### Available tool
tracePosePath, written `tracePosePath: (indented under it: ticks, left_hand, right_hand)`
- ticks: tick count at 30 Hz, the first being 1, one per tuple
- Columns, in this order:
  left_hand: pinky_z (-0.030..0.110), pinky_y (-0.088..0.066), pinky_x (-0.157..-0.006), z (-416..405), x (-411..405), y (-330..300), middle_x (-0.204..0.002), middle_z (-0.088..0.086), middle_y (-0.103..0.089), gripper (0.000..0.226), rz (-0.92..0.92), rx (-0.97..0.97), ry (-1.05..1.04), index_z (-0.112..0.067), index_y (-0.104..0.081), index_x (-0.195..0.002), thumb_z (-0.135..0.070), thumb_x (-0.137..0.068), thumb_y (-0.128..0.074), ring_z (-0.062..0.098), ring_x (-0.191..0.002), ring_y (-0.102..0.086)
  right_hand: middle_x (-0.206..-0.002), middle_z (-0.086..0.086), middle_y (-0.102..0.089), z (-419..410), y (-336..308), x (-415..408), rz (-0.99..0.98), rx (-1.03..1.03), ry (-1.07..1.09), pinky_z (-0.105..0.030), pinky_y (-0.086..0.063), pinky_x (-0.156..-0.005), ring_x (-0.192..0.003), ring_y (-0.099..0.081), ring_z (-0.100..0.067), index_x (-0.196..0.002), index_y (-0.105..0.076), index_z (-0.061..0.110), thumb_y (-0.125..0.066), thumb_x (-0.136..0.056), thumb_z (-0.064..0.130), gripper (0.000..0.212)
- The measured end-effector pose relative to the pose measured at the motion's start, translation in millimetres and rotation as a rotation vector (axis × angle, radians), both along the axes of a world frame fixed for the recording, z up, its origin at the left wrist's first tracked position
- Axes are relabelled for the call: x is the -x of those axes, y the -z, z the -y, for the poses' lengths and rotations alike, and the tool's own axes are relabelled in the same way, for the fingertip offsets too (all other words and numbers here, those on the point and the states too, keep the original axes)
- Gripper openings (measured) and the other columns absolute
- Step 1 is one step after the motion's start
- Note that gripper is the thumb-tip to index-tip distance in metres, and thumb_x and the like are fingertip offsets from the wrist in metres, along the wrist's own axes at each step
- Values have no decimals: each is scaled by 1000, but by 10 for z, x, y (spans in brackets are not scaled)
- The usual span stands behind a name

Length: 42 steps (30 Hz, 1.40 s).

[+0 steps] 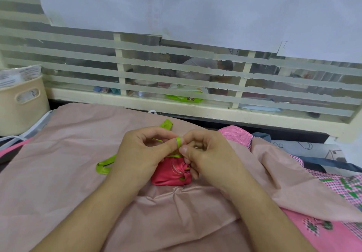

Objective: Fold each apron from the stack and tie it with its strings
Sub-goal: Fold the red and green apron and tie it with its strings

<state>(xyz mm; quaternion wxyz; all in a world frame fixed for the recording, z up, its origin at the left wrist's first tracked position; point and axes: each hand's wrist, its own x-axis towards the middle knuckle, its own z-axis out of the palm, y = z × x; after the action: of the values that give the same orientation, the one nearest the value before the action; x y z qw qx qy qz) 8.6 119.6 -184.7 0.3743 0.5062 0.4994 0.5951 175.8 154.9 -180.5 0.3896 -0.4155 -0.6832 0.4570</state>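
Observation:
A small red apron bundle (170,174), folded tight, lies on pale pink cloth (58,173) in the middle of the view. Its green strings (104,165) run around it; one end trails left, another sticks up behind my hands. My left hand (143,153) pinches a string, which loops around its thumb tip. My right hand (205,153) pinches the string just above the bundle, thumb pressed close to my left thumb. The fingers hide the knot area.
More aprons lie spread at the right: a pink embroidered apron (323,230) and a checked pink apron (340,183). A beige basket (21,102) holding papers stands at the back left. A window with taped strips (176,71) runs behind.

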Motion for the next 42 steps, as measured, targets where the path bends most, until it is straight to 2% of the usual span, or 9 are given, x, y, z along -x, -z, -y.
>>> tracePosePath:
  ticks: [4,8,20,25,28,31,35,39,42]
  left_hand:
    - [16,-55,-70,-9,29,2,-86,7,-81,16,26,51,86,-16,-85,-93,-4,-84,-81,10,-76,-75]
    - [36,-60,-90,-9,23,22,-91,7,-82,23,22,59,77,-24,-86,-92,-26,-69,-86,25,-94,-79]
    - [40,-60,-89,-27,11,54,-88,6,-81,16,-59,-20,76,-23,-84,-88,-7,-85,-82,28,-90,-78]
    - [25,-58,-84,-73,24,102,-98,6,-81,11,-24,-26,84,-7,-74,-96,0,-98,-65,18,-89,-75]
    - [19,-54,-74,-98,37,99,-94,7,-80,14,26,-31,75,-2,-68,-96,3,-102,-57,10,-80,-71]
    - [25,-53,-74,-111,56,106,-84,7,-78,16,22,-35,34,-7,-69,-93,0,-103,-58,15,-74,-66]
    - [24,-51,-72,-128,55,119,-82,6,-78,12,-33,-8,15,-6,-70,-95,-3,-102,-61,14,-71,-62]
    - [32,-53,-77,-126,50,122,-83,6,-79,14,-60,-4,14,-9,-70,-94,-3,-102,-61,18,-74,-64]
    - [43,-57,-86,-100,33,117,-85,6,-79,16,-88,5,33,-12,-71,-92,-4,-102,-61,33,-82,-72]
  right_hand:
    - [-56,-3,-55,-18,25,3,-89,91,78,-28,-38,-45,-39,-44,-16,-85,-70,6,-61,-100,1,18]
    - [-57,-6,-55,-8,11,-6,-116,117,56,-27,-35,-43,-39,-43,-16,-86,-69,2,-61,-100,0,16]
    - [-57,-7,-57,-1,0,-8,-116,102,29,-26,-36,-44,-39,-46,-20,-79,-71,8,-64,-97,-1,22]
    - [-65,-9,-63,-13,-43,-29,-102,26,27,-35,-51,-54,-45,-59,-22,-91,-70,6,-64,-97,-5,14]
    - [-67,-5,-66,-45,-52,-101,24,-93,106,-30,-55,-59,-56,-68,-23,-94,-70,13,-63,-95,-8,22]
    - [-72,-2,-68,-63,-30,-112,244,-265,150,-28,-57,-66,-67,-68,-19,-86,-70,24,-69,-90,-4,28]
    - [-74,4,-67,-47,12,-61,346,-309,158,-23,-52,-63,-66,-63,-13,-82,-69,25,-73,-89,5,22]
    - [-72,4,-66,-40,49,-14,255,-275,251,-29,-53,-65,-62,-58,-8,-86,-65,26,-77,-89,17,15]
    - [-67,6,-64,-41,76,34,145,-185,300,-26,-49,-60,-58,-55,-4,-83,-68,24,-80,-88,26,13]
